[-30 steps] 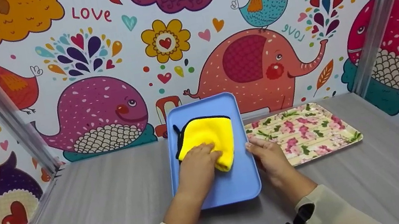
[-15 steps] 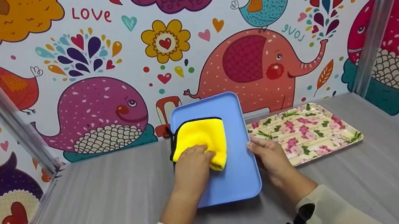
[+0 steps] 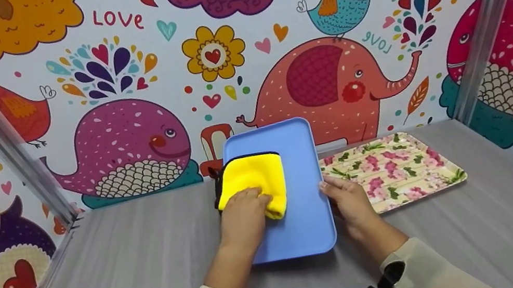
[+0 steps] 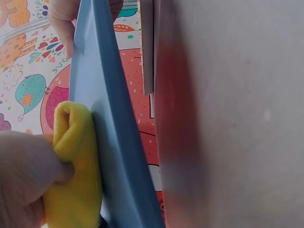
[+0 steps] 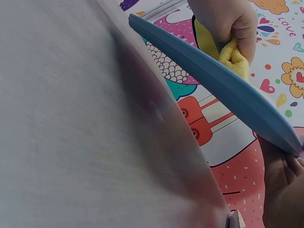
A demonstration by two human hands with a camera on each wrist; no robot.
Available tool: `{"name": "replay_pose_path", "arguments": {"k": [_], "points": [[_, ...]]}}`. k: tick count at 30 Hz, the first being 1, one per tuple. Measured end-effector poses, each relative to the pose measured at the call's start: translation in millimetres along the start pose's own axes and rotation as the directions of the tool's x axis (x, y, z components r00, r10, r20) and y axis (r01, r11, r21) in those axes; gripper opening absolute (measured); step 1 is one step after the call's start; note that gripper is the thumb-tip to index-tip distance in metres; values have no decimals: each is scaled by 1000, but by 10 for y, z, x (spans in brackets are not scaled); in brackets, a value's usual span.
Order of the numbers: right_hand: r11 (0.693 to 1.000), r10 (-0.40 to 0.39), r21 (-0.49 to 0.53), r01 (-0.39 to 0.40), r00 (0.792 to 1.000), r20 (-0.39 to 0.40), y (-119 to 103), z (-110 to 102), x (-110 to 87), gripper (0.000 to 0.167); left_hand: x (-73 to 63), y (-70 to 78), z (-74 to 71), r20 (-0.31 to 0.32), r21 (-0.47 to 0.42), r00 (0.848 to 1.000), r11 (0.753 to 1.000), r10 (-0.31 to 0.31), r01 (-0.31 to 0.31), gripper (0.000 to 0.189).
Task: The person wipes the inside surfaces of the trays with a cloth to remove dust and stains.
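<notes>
Head view gives me the left hand [image 3: 242, 219], fingers closed on a black-edged yellow cleaning cloth [image 3: 257, 178] that presses on the blue rectangular tray [image 3: 305, 198] and overhangs its left rim. I see the right hand [image 3: 351, 199] gripping the tray's right edge (both wrist views show it tilted, off the grey tabletop [image 3: 152, 268]). Rightward, a floral-patterned tray [image 3: 398, 171] lies flat, just beside that hand.

Both forearms [image 3: 230, 270] extend forward, left fingers [image 3: 245, 195] curled, right fingers [image 3: 341, 183] gripping.
</notes>
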State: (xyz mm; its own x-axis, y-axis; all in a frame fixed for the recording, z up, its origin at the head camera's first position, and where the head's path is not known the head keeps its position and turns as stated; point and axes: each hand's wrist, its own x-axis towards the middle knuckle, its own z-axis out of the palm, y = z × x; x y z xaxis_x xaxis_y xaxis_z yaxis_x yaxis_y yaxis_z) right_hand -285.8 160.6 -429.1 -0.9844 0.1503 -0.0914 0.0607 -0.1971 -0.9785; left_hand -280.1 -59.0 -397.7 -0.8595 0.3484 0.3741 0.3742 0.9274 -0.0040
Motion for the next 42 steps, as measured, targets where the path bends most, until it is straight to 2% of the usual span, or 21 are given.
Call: {"name": "replay_pose_path", "arguments": {"k": [6, 14, 21, 29, 36, 42], "points": [[1000, -3, 12, 3, 1000, -11, 3, -7, -16, 46, -7, -7, 5, -1, -2, 1000, 1000, -14, 14, 36], [1000, -18, 17, 18, 1000, -20, -9, -5, -30, 46, 0, -6, 12, 46, -4, 997, 998, -66, 66, 43], [1000, 6, 17, -6, 1000, -28, -40, -13, -23, 46, 3, 7, 5, 70, 8, 991, 993, -115, 115, 48], [1000, 2, 23, -1, 999, -43, -43, -6, 6, 45, 11, 35, -19, 81, -31, 985, 988, -150, 153, 51], [1000, 12, 19, -11, 999, -38, -46, -10, -1, 44, -2, 77, -4, 38, -34, 991, 991, -127, 128, 48], [999, -14, 38, 15, 999, -33, -34, -8, -26, 47, -10, 129, 2, 14, 3, 995, 995, -103, 103, 50]]}}
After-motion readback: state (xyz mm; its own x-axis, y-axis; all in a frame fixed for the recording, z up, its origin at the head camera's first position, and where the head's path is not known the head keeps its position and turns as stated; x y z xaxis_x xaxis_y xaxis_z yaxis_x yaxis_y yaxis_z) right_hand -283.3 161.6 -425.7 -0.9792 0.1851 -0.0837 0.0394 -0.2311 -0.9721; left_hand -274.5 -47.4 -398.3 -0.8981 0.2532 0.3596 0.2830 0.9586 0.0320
